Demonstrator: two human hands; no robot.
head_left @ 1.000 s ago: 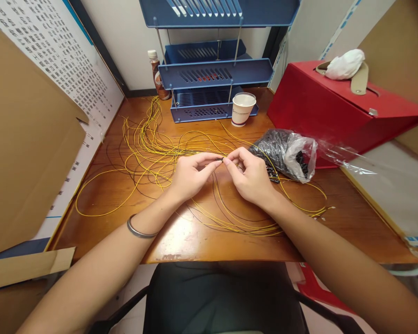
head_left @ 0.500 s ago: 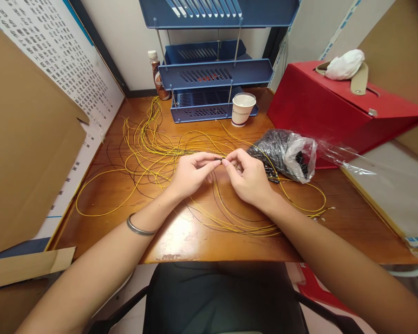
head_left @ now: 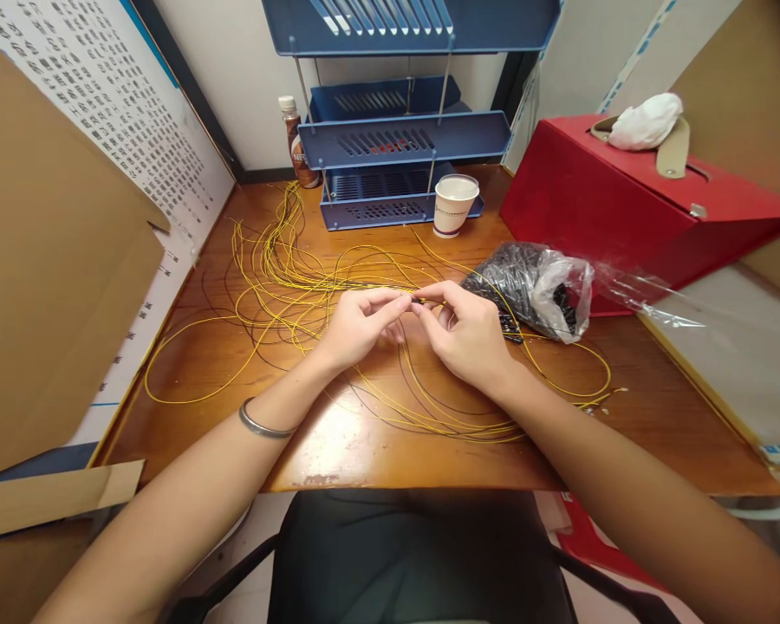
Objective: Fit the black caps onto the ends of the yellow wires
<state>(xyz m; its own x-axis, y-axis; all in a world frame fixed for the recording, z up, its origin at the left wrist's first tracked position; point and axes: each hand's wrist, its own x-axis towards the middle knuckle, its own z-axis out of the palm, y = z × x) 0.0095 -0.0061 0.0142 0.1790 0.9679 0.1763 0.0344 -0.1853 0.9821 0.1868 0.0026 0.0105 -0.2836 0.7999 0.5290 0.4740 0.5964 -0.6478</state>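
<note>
My left hand (head_left: 359,325) and my right hand (head_left: 469,334) meet fingertip to fingertip over the middle of the desk. Pinched between their thumbs and forefingers is a small black part (head_left: 415,301), mostly covered by the fingers, so its exact shape does not show. Yellow and dark thin wires (head_left: 279,290) spread in loose loops to the left, behind and under both hands. Just right of my right hand lies a clear plastic bag (head_left: 523,273) of small black parts, with several loose black parts (head_left: 510,328) beside it.
A blue tiered tray rack (head_left: 403,139) stands at the back, with a paper cup (head_left: 453,208) before it and a brown drink bottle (head_left: 297,147) at its left. The red box (head_left: 598,191) takes up the back right. Cardboard (head_left: 52,243) borders the left side.
The fingertips have shifted slightly around the small black part, and my right fingers now cover more of it. The rest of the scene stays as it was.
</note>
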